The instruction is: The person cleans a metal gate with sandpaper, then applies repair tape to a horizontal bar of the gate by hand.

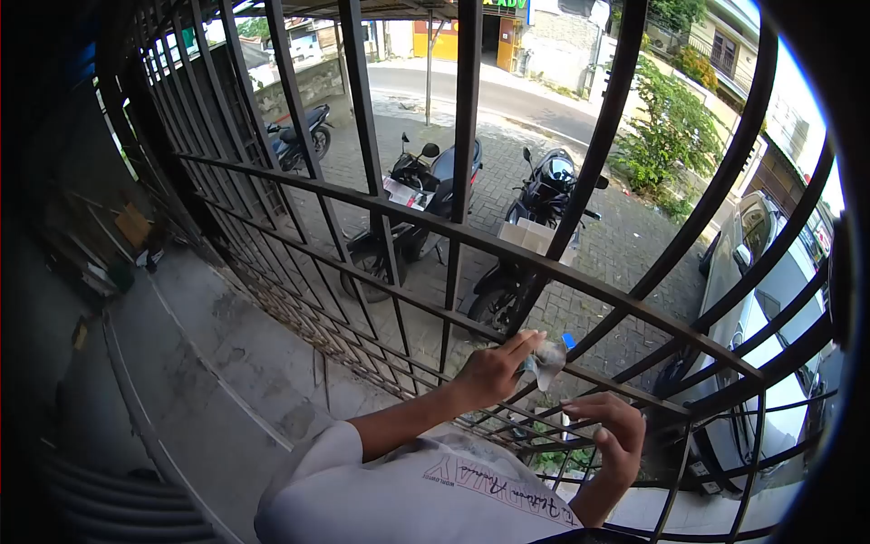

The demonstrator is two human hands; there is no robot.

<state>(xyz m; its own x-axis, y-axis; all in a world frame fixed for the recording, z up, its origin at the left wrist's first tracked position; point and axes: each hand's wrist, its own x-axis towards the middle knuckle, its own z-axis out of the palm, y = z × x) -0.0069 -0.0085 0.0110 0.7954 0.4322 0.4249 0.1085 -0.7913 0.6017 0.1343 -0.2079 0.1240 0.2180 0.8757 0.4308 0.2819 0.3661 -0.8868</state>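
My left hand (492,375) is raised in front of the metal bars, fingers closed on a crumpled piece of clear plastic (549,364) with a greenish patch near the fingers. Lower and to the right, my right hand (616,433) is half curled, thumb apart from the fingers. A small pale sliver (565,418) shows just below its fingertips; I cannot tell whether the hand touches it. Both hands are close to the horizontal rails of the dark barred gate (544,263).
Beyond the bars, motorcycles (548,186) stand on paving, one bearing a cardboard box (526,238). A silver car (770,272) is at the right, near a leafy bush (666,136). Behind runs a road (489,95). Concrete floor (227,326) lies on my left, with boards (133,225) against the wall.
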